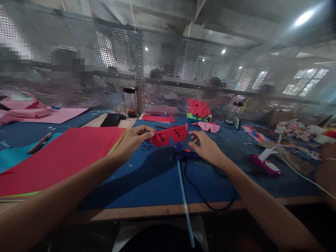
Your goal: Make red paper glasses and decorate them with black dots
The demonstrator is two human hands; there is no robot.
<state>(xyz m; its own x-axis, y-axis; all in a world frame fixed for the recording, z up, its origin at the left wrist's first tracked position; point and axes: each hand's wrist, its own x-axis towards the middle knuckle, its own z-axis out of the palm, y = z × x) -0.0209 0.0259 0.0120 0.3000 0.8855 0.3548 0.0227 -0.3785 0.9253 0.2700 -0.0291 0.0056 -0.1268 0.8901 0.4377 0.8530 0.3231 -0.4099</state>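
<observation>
Between finger and thumb, my left hand (138, 138) pinches the left end of a red paper cut-out (169, 135) marked with small black dots. The piece is held above the blue tabletop, its right end free. My right hand (202, 143) is just to the right of that end, apart from it, with fingers partly curled and spread and nothing visible in them. Below the cut-out lies a blue glue gun (180, 152), a long clear glue stick (185, 203) jutting toward me. Small black bits (148, 146) are scattered on the table behind my left fingers.
Red paper sheets (60, 154) cover the left side. More red cut-outs (199, 109) are piled at the back, with a pink cut-out (208, 126) before them. A glass jar (130, 101) stands by the mesh partition. To the right are a purple power strip (266, 165) and another person's arm (327, 168).
</observation>
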